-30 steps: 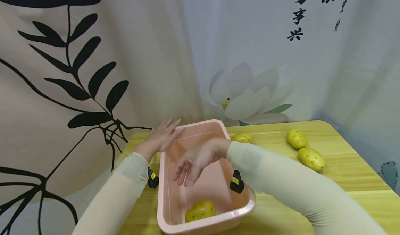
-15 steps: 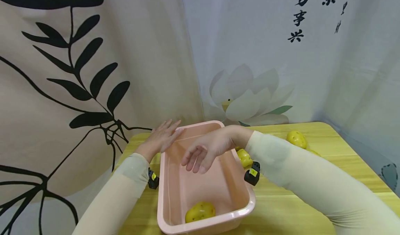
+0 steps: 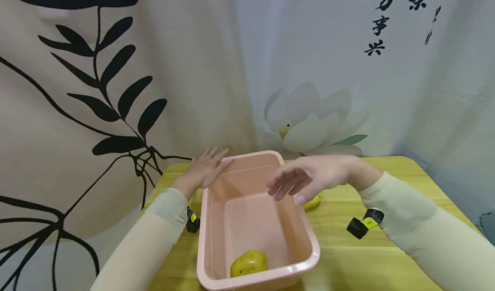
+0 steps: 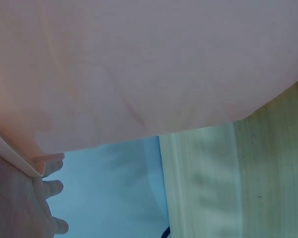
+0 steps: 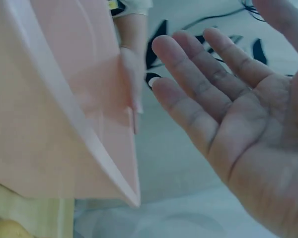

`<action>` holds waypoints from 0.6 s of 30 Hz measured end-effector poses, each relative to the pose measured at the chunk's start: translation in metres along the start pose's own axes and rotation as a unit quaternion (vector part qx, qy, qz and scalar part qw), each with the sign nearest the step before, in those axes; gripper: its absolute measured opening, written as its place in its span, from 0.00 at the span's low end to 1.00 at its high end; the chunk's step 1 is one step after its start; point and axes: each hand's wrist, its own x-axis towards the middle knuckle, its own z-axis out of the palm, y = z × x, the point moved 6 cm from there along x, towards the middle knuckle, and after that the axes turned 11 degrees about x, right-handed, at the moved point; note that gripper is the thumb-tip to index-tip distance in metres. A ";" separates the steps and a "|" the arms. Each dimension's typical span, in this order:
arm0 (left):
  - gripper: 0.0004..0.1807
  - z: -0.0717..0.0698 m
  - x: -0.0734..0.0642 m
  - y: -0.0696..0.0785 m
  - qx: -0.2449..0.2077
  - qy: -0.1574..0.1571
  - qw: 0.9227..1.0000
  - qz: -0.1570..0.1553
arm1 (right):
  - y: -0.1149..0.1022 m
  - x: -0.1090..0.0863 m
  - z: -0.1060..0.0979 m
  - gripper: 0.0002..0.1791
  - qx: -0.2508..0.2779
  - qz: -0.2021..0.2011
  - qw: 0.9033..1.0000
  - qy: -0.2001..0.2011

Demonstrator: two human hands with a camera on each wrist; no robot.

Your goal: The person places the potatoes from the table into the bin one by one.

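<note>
Empty, its fingers loosely bent, the right hand (image 3: 319, 175) hangs over the right side of the tub (image 3: 251, 222); the left hand (image 3: 203, 170) rests, fingers stretched, by its far left corner. One potato (image 3: 249, 263) lies inside, near end. A second potato (image 3: 314, 201) sits just beside the tub, partly hidden. A careless low sweep could nudge the tub or roll that one off.

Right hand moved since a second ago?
Yes, rightward: in the head view, the right hand went from over the pink basin to its right rim.
</note>
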 end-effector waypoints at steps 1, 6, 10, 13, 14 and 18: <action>0.38 0.000 0.000 0.000 0.000 0.000 1.000 0.001 | -0.001 -0.008 -0.001 0.31 -0.002 -0.009 1.000 0.005; 0.38 -0.001 0.001 -0.001 0.013 0.004 1.000 0.002 | -0.002 -0.044 -0.003 0.30 -0.024 -0.070 0.997 0.012; 0.37 0.001 -0.001 -0.002 0.021 -0.001 1.000 0.000 | 0.001 -0.071 -0.004 0.31 -0.057 -0.119 0.991 0.023; 0.36 0.002 -0.002 -0.002 0.021 -0.004 1.000 -0.002 | 0.008 -0.091 -0.006 0.33 -0.067 -0.134 0.988 0.046; 0.37 0.002 -0.002 -0.002 0.021 -0.002 1.000 -0.002 | 0.010 -0.098 -0.006 0.33 -0.069 -0.141 0.986 0.052; 0.38 0.001 0.000 -0.002 0.022 0.009 1.000 -0.001 | 0.020 -0.124 -0.009 0.34 -0.071 -0.165 0.981 0.073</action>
